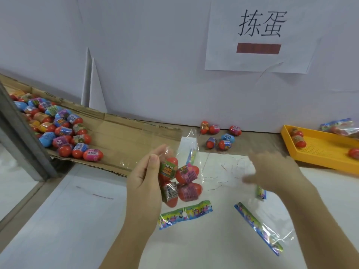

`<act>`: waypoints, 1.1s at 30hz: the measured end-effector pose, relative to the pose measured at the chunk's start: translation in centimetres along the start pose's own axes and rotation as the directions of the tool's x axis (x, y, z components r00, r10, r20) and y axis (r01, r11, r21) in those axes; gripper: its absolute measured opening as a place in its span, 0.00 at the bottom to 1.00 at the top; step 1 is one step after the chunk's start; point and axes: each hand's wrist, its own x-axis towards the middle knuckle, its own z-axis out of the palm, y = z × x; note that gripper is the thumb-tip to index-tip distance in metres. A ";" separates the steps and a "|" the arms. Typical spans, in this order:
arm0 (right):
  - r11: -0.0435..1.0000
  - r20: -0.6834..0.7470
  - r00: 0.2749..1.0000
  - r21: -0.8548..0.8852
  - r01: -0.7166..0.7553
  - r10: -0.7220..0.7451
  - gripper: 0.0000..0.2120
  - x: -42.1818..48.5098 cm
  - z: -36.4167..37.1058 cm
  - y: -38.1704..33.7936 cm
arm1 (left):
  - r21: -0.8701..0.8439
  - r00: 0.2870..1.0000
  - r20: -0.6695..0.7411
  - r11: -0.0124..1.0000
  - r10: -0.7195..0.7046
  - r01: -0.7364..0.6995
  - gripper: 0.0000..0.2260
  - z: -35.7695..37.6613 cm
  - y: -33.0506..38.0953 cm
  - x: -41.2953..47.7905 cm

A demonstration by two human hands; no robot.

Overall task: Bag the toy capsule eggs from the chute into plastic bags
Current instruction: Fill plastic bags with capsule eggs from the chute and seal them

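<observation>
Evidently the plastic bag point(191, 144) is pinched open end up by the left hand point(144, 177) so its eggs point(187, 174) stay in, the chute point(126, 136) lying at ten o'clock, while the blurred right hand point(272, 171) at three o'clock is seemingly spread, empty

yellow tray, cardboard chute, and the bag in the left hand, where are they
yellow tray point(322, 152), head view, bare perforated floor
cardboard chute point(124, 140), head view, bare lower floor
bag point(191, 146), head view, clear upper part
</observation>
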 end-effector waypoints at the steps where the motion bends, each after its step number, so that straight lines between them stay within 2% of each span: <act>1: 1.000 0.100 0.995 -0.008 -0.008 0.009 0.39 0.2 0.2 0.7 | 0.009 1.000 -0.001 1.000 -0.002 0.002 0.18 0.0 -0.1 0.0; 3: 0.948 0.154 0.983 0.314 0.051 -0.104 0.46 -0.5 -0.8 2.4 | 0.023 1.000 0.002 1.000 -0.001 0.001 0.18 0.0 -0.3 0.0; 4: 0.828 0.114 0.972 0.550 0.109 -0.204 0.45 -1.2 -1.8 3.2 | 0.026 1.000 0.004 1.000 0.006 -0.006 0.18 0.0 -0.3 0.0; 5: 0.632 0.045 0.961 0.761 0.144 -0.273 0.40 -1.7 -2.8 3.6 | 0.029 1.000 0.008 0.999 0.017 -0.018 0.17 0.1 -0.3 0.0; 6: 0.466 -0.029 0.953 0.867 0.174 -0.301 0.33 -2.0 -3.2 3.9 | 0.032 0.999 0.013 0.999 0.030 -0.031 0.16 0.1 -0.3 0.0; 7: 0.443 -0.100 0.954 0.869 0.222 -0.282 0.25 -1.8 -2.7 4.5 | 0.036 0.999 0.018 0.999 0.040 -0.041 0.15 0.2 -0.2 -0.1; 8: 0.545 -0.134 0.955 0.796 0.262 -0.263 0.19 -1.6 -2.3 5.0 | 0.041 0.999 0.023 0.998 0.044 -0.044 0.13 0.2 -0.1 -0.2; 10: 0.702 -0.085 0.992 0.700 0.128 -0.096 0.16 -1.7 -2.5 5.0 | 0.049 0.999 0.031 0.998 0.042 -0.043 0.13 0.1 0.0 -0.3; 11: 0.699 -0.090 0.988 0.700 0.150 -0.122 0.17 -1.9 -2.5 4.7 | 0.052 0.998 0.036 0.998 0.043 -0.045 0.13 0.1 0.0 -0.3; 12: 0.595 -0.054 0.966 0.779 0.200 -0.254 0.18 -2.2 -2.9 4.4 | 0.054 0.998 0.036 0.997 0.048 -0.050 0.13 0.1 0.1 -0.4; 13: 0.431 -0.031 0.940 0.883 0.185 -0.340 0.19 -2.6 -3.2 4.1 | 0.053 0.998 0.033 0.997 0.054 -0.055 0.13 0.1 0.1 -0.4; 14: 0.319 -0.068 0.938 0.930 0.183 -0.339 0.19 -2.8 -3.3 3.5 | 0.050 0.998 0.029 0.997 0.057 -0.059 0.13 0.2 0.2 -0.4; 15: 0.279 -0.143 0.949 0.934 0.224 -0.282 0.18 -2.4 -3.0 2.6 | 0.050 0.998 0.026 0.997 0.058 -0.059 0.13 0.2 0.2 -0.5; 17: 0.283 -0.240 0.958 0.918 0.277 -0.158 0.12 -2.0 -2.4 0.0 | 0.064 0.998 0.036 0.996 0.055 -0.057 0.13 0.2 0.2 -0.6; 20: 0.024 -0.138 0.910 0.987 0.160 -0.391 0.16 -2.5 -1.6 -4.2 | 0.079 0.995 0.079 0.994 0.064 -0.070 0.14 0.3 0.3 -0.8; 21: -0.023 -0.143 0.897 0.989 0.147 -0.418 0.16 -2.7 -1.4 -5.1 | 0.094 0.993 0.090 0.992 0.073 -0.082 0.13 0.4 0.3 -0.8; 24: -0.121 -0.214 0.925 0.975 0.185 -0.315 0.02 -2.6 -0.6 -6.5 | 0.082 0.994 0.089 0.994 0.060 -0.068 0.14 0.3 0.5 -0.7; 25: -0.149 -0.232 0.930 0.969 0.196 -0.286 0.01 -2.6 -0.5 -6.7 | 0.064 0.996 0.079 0.997 0.043 -0.048 0.14 0.2 0.5 -0.7; 27: -0.208 -0.263 0.923 0.955 0.209 -0.280 0.01 -2.7 -0.5 -6.7 | 0.018 0.999 0.052 1.000 -0.010 0.009 0.13 0.2 0.6 -0.6; 30: -0.282 -0.306 0.898 0.934 0.219 -0.317 0.07 -2.9 -1.0 -6.4 | -0.060 0.995 0.012 0.993 -0.098 0.098 0.16 0.3 1.2 -0.6; 33: -0.336 -0.300 0.871 0.927 0.169 -0.389 0.10 -2.8 -0.9 -6.1 | -0.073 0.995 0.006 0.993 -0.097 0.097 0.16 0.2 1.4 -0.4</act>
